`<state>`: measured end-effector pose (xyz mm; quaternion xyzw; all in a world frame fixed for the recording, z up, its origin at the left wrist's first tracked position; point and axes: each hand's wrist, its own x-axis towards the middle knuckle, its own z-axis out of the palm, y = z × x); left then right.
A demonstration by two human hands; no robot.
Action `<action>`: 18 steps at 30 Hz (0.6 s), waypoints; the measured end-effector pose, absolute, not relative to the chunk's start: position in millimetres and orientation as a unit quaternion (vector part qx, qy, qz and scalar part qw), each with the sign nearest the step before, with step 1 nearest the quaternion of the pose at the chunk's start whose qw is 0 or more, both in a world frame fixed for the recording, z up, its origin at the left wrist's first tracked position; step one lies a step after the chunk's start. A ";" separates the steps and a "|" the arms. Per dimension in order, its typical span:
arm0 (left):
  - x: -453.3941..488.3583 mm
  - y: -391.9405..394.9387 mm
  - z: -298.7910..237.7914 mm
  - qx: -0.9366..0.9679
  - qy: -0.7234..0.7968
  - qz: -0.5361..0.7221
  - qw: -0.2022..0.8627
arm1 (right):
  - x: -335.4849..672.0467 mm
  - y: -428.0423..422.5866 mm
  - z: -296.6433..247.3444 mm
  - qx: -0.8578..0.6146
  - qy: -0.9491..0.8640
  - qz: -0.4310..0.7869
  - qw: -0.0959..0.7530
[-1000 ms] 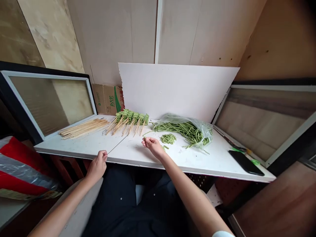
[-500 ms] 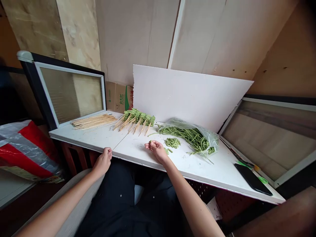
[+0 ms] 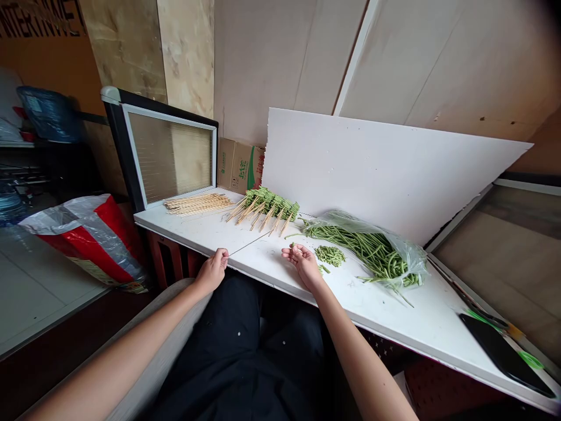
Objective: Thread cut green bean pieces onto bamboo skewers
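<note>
My left hand [image 3: 213,272] is closed at the table's front edge, pinching the end of a thin skewer [image 3: 249,244] that points right and away from me over the table. My right hand [image 3: 302,262] is palm up, thumb and fingertips closed on a small green bean piece [image 3: 293,245]. The skewer's far tip is apart from this hand. A small heap of cut bean pieces [image 3: 330,255] lies just right of my right hand, with a few more pieces [image 3: 324,269] partly hidden by the wrist. Behind are filled bean skewers [image 3: 272,204], laid in a row.
Bare skewers [image 3: 197,203] lie at the table's left. Long green beans [image 3: 363,242] spill from a clear plastic bag [image 3: 414,260] on the right. A black phone [image 3: 504,354] rests at the right end. A white board [image 3: 385,169] leans behind; a cardboard box [image 3: 239,166] stands back left.
The view has turned left, so the table appears further right. The skewer in my left hand lies at a flatter angle. Both hands keep their hold.
</note>
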<state>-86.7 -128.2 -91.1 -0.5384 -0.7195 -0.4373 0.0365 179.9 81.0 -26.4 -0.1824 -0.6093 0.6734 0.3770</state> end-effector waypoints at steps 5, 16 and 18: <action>-86.7 -120.5 -88.2 -0.551 -0.707 -0.438 0.067 | 178.3 90.5 -14.2 -0.208 -0.585 0.674 0.401; -80.8 -94.8 -76.1 -0.617 -0.645 -0.390 0.227 | 174.0 129.5 -18.2 -0.184 -0.602 0.649 0.428; -77.1 -90.0 -77.3 -0.617 -0.645 -0.397 0.212 | 173.3 132.2 -19.9 -0.184 -0.586 0.665 0.424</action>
